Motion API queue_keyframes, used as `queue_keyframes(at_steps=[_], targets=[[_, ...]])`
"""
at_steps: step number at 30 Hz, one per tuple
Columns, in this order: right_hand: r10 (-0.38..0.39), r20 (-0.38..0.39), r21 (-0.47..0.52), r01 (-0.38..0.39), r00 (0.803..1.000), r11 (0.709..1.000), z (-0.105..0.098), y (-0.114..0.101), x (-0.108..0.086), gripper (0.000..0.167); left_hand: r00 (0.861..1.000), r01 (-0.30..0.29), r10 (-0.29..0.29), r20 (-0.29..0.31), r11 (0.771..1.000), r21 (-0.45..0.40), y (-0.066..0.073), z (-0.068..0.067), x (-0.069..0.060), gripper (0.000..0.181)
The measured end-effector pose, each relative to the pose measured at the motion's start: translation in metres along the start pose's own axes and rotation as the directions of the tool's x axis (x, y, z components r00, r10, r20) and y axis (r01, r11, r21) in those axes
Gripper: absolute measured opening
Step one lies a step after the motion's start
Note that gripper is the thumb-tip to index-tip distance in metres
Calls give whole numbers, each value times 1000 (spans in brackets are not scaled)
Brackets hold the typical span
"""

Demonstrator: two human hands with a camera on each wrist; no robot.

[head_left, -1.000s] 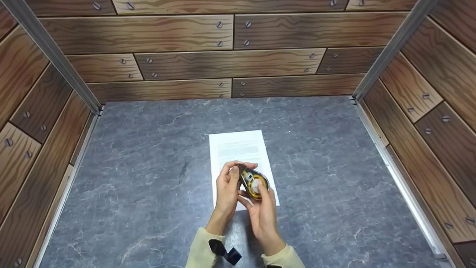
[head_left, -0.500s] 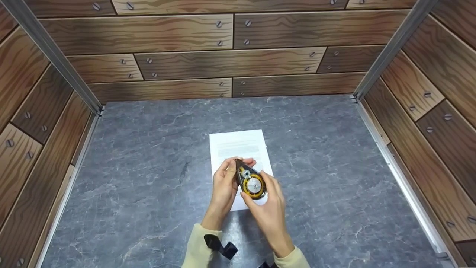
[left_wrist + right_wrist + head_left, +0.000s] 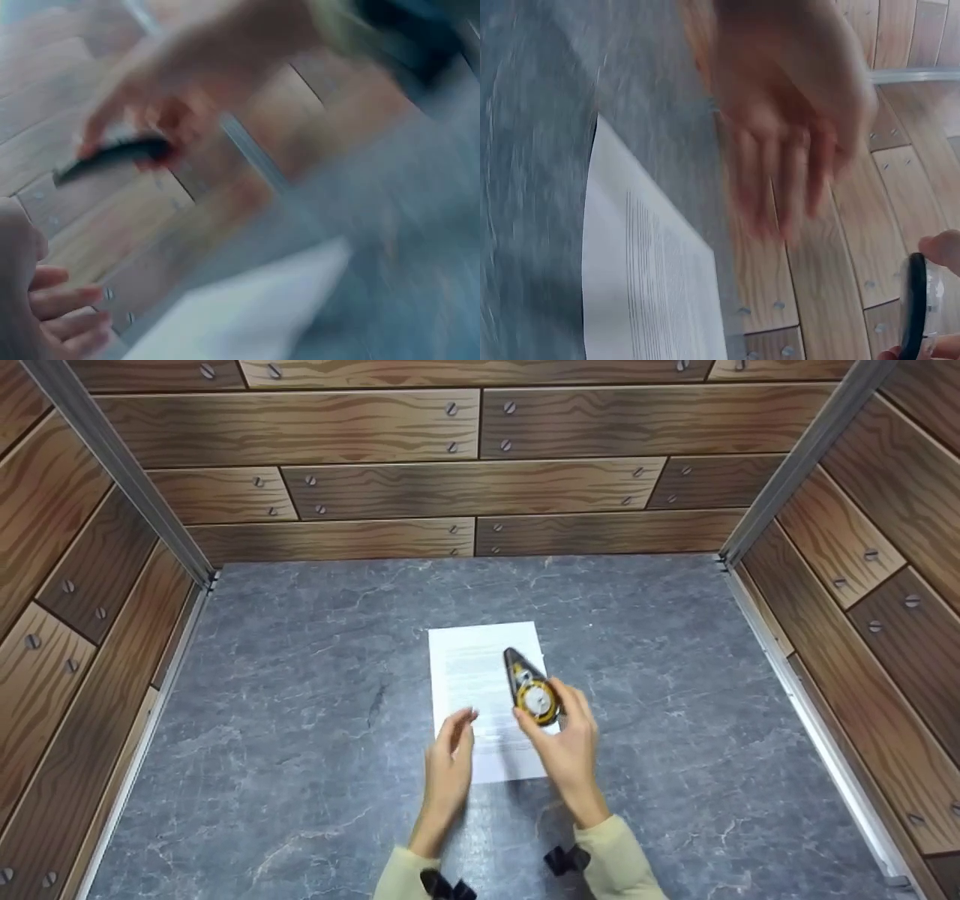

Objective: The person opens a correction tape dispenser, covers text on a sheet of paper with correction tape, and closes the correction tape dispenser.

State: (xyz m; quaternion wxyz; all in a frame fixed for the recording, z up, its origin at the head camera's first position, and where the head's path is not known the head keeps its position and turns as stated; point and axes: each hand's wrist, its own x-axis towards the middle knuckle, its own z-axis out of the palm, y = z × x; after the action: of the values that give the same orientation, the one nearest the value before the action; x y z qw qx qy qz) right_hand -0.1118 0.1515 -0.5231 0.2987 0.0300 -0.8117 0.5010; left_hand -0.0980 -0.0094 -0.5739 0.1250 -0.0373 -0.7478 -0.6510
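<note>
My right hand [image 3: 568, 742] pinches the wide end of a correction tape dispenser [image 3: 537, 699], its dark narrow tip pointing away above the sheet. Yellow and white reels show through its casing. At the left, my left hand [image 3: 448, 761] holds nothing; its fingers are loosely bent over the sheet's left side. Beneath both hands lies a white printed paper sheet [image 3: 480, 660]. In the left wrist view the dispenser [image 3: 112, 159] appears edge-on and blurred. The right wrist view catches part of the dispenser [image 3: 915, 307] at its right edge, and my blurred left hand [image 3: 787, 142].
The sheet lies on a grey marbled tabletop [image 3: 300, 660]. Wood-patterned panels [image 3: 375, 427] wall the back and both sides, with metal rails [image 3: 810, 720] along the side edges. A black camera mount [image 3: 566, 859] sits on the right sleeve.
My left hand has let go of the dispenser's narrow end and drawn back towards me. My right hand has carried the dispenser rightward and farther away.
</note>
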Motion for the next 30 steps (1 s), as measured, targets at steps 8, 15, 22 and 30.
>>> queue_keyframes(at_steps=[8, 15, 22, 30], targets=[[182, -40, 61, -179, 983, 982, 1, 39, 37, 55, 958, -270, 124, 257, 688, 674, -41, -7, -50, 54], [274, -69, -20, -276, 959, 961, 4, 76, 66, 58, 929, -354, 116, 351, 550, 756, -59, -17, -58, 56], [332, -19, -147, -331, 943, 932, 13, 106, 83, 63, 922, -378, 151, 357, 549, 745, -66, -24, -59, 53], [383, 11, -284, -364, 924, 887, 23, 148, 86, 69, 925, -379, 170, 341, 503, 777, -75, -23, -63, 54]])
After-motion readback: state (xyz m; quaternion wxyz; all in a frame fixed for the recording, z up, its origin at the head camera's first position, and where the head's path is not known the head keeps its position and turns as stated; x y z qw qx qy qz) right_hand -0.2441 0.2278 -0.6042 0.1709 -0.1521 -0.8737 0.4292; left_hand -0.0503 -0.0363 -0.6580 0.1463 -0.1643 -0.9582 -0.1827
